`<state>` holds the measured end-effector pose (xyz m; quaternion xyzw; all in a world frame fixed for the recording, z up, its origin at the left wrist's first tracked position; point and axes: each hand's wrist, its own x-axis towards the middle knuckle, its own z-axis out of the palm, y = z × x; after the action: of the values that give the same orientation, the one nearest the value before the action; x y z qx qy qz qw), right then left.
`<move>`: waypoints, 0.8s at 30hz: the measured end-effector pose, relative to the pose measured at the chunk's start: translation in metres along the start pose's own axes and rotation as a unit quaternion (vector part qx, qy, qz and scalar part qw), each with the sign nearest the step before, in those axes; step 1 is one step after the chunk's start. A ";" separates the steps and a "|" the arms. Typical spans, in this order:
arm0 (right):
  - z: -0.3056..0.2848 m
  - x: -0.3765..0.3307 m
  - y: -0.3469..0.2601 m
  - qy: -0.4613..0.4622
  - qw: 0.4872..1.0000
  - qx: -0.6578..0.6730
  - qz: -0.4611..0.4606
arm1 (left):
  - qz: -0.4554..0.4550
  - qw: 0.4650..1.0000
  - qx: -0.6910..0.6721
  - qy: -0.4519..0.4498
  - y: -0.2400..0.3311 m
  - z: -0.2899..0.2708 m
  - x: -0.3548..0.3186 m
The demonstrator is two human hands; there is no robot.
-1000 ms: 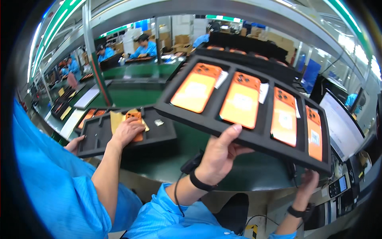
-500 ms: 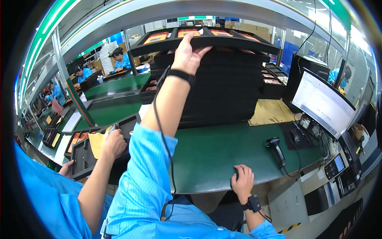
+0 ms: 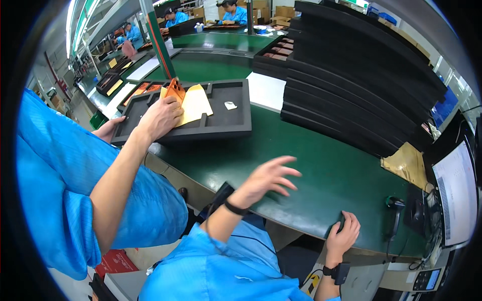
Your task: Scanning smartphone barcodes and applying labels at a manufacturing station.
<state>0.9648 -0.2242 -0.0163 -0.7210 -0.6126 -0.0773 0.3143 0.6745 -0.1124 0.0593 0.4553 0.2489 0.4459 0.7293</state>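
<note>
Left hand [image 3: 268, 178] spread above green bench [image 3: 321, 170], right hand [image 3: 344, 233] gripping its edge

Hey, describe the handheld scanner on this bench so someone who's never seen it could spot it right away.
Start at the green bench top and go to its right end, by the white monitor. The scanner lies there: small, black, pistol-shaped with a cable, unlike the flat trays stacked behind.

The left hand [image 3: 268, 178] is blurring at its spread fingers. The right hand [image 3: 343, 235] is covering a small dark thing at the edge of the green table [image 3: 321, 175]; what it is cannot be told. The monitor [image 3: 458, 193] and the stack of black trays [image 3: 351, 80] are running into the dark rim.
</note>
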 end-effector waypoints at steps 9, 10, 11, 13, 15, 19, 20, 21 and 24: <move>0.003 0.000 -0.002 0.012 1.000 -0.005 -0.002 | 0.250 0.885 -0.219 0.326 0.068 -0.144 -0.075; 0.003 -0.001 -0.002 0.014 1.000 0.000 0.000 | 0.230 0.878 -0.217 0.358 0.076 -0.149 -0.071; 0.003 -0.001 -0.002 0.017 1.000 -0.004 0.000 | 0.211 0.875 -0.217 0.379 0.080 -0.152 -0.067; 0.003 -0.002 -0.001 0.015 1.000 0.008 0.002 | 0.199 0.877 -0.200 0.389 0.078 -0.147 -0.062; 0.003 -0.001 -0.002 0.021 1.000 0.002 0.002 | 0.180 0.885 -0.184 0.387 0.067 -0.132 -0.058; 0.001 0.002 -0.002 0.014 1.000 0.011 0.000 | 0.153 0.905 -0.202 0.341 0.022 -0.075 -0.058; 0.001 0.002 -0.002 0.017 1.000 0.008 -0.001 | 0.141 0.914 -0.200 0.324 0.009 -0.059 -0.058; 0.001 0.003 -0.001 0.021 1.000 0.004 -0.007 | 0.128 0.921 -0.199 0.311 -0.003 -0.042 -0.058; 0.004 0.001 0.003 0.032 0.999 0.005 -0.007 | 0.093 0.943 -0.213 0.236 -0.043 0.014 -0.054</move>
<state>0.9668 -0.2213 -0.0203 -0.7126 -0.6073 -0.0994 0.3369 0.6776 -0.1743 0.0248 0.1922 0.2692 0.6492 0.6849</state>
